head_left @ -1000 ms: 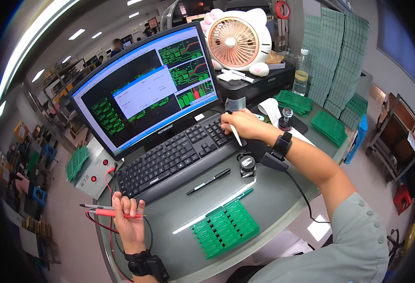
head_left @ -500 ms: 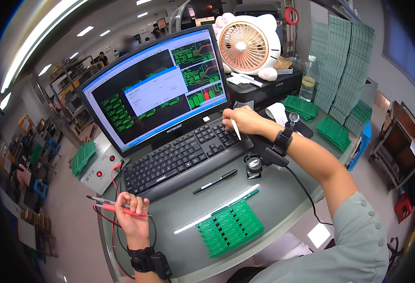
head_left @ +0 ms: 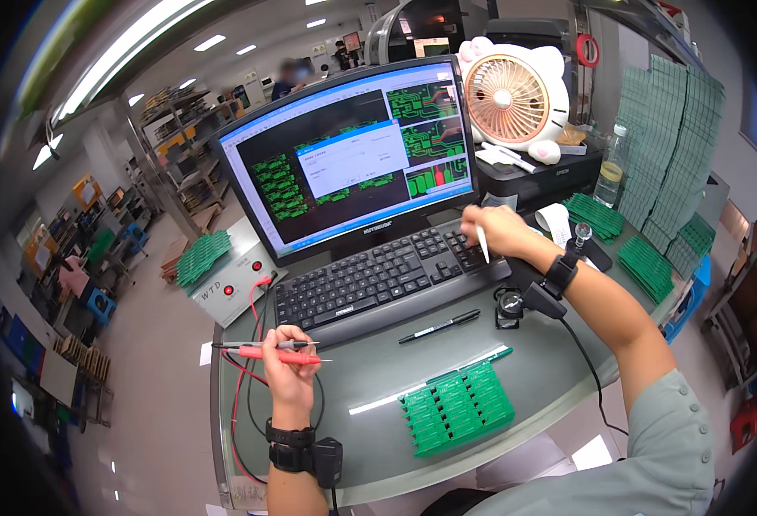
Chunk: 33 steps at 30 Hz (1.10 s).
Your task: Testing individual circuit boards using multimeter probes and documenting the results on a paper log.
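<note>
My left hand (head_left: 290,374) is closed round a red test probe (head_left: 297,355) and a black test probe (head_left: 299,344), tips pointing right. It is raised in front of the left end of the black keyboard (head_left: 370,292). Over the number pad at the keyboard's right end is my right hand (head_left: 509,232), fingers curled, with a thin white pen-like stick (head_left: 483,244) held in it. A small window shows on the monitor (head_left: 335,185) among green circuit drawings. A green circuit board panel (head_left: 456,410) lies on the desk near me.
A light grey box (head_left: 232,288) with red sockets carries green boards (head_left: 204,256). A black marker (head_left: 439,327) and a small black magnifier (head_left: 508,308) lie before the keyboard. Behind stand a fan (head_left: 506,101), a printer (head_left: 533,176), a bottle (head_left: 610,172) and tall board stacks (head_left: 667,146).
The view has turned left, so the scene sits further right. In my left hand the two probes now point right, nearly side by side. My right hand stays over the number pad.
</note>
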Motion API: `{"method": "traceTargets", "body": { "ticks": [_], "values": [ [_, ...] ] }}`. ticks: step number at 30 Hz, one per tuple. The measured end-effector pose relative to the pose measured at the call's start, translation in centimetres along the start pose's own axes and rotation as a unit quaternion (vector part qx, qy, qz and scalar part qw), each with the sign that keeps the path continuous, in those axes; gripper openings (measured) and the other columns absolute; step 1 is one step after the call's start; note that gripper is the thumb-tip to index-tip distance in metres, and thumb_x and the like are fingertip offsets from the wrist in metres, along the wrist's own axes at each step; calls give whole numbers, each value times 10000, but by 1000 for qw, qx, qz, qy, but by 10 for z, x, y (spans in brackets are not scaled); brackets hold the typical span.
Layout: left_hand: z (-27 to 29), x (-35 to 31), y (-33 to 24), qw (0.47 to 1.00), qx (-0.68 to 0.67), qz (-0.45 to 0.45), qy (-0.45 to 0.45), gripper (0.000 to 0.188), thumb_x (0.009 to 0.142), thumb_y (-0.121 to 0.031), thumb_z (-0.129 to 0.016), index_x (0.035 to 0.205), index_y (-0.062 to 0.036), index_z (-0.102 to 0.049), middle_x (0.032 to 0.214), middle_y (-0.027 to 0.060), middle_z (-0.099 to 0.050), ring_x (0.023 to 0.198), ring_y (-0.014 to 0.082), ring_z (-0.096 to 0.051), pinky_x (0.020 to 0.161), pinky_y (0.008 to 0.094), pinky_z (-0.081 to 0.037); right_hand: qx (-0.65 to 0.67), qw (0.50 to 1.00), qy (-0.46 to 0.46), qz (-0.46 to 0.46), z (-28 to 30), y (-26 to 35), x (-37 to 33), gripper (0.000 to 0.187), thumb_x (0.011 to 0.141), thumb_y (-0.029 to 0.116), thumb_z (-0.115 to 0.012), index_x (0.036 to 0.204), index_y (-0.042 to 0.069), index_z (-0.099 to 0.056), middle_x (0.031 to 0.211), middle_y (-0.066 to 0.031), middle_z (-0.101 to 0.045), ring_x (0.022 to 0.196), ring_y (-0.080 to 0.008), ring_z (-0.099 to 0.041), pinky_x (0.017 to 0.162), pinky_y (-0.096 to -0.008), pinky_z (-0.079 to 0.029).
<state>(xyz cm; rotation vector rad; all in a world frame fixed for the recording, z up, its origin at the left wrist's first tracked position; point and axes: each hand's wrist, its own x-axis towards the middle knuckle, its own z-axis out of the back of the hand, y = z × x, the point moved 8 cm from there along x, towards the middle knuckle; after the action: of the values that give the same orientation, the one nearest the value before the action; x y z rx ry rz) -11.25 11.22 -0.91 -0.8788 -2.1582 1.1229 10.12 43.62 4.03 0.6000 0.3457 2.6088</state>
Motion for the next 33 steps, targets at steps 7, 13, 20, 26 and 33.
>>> {"method": "traceTargets", "body": {
  "ticks": [7, 13, 20, 26, 33],
  "values": [
    [-17, 0, 3, 997, 65, -12, 32, 267, 1009, -309, -489, 1029, -54, -566, 819, 43, -579, 675, 96, -548, 592, 225, -452, -52, 996, 4, -78, 13, -23, -29, 274, 935, 367, -578, 963, 97, -615, 826, -154, -691, 833, -380, -668, 720, -495, -482],
    [-39, 0, 7, 980, 183, 25, 72, 274, 992, -257, -511, 1122, -30, -591, 901, 50, -606, 790, 123, -603, 706, 280, -489, -36, 989, 140, -28, 35, 26, -85, 552, 753, 525, -752, 1035, 75, -600, 943, -159, -689, 914, -357, -662, 762, -455, -498],
    [-48, 12, 18, 934, 334, 2, 130, 422, 1013, -296, -358, 1111, -16, -659, 1046, 81, -624, 925, 164, -572, 850, 310, -472, 2, 980, 199, 21, 1, 50, -103, 610, 691, 343, -832, 1163, 54, -576, 1021, -169, -674, 973, -347, -651, 816, -423, -514],
    [-40, 11, 37, 902, 397, -10, 169, 422, 1005, -308, -379, 1164, -25, -647, 1362, 166, -493, 1038, 229, -570, 950, 356, -440, -60, 992, 84, 69, 31, 91, -101, 606, 749, 457, -769, 1212, 121, -568, 985, -131, -648, 942, -323, -631, 768, -430, -510],
    [-40, 11, 29, 888, 428, -37, 164, 425, 1002, -293, -366, 1177, -24, -646, 1390, 194, -484, 1349, 303, -396, 1059, 377, -362, -3, 931, 183, 315, 6, 190, -140, 642, 787, 480, -718, 1224, 50, -528, 1004, -134, -627, 991, -324, -617, 772, -427, -515]
  ]
}}
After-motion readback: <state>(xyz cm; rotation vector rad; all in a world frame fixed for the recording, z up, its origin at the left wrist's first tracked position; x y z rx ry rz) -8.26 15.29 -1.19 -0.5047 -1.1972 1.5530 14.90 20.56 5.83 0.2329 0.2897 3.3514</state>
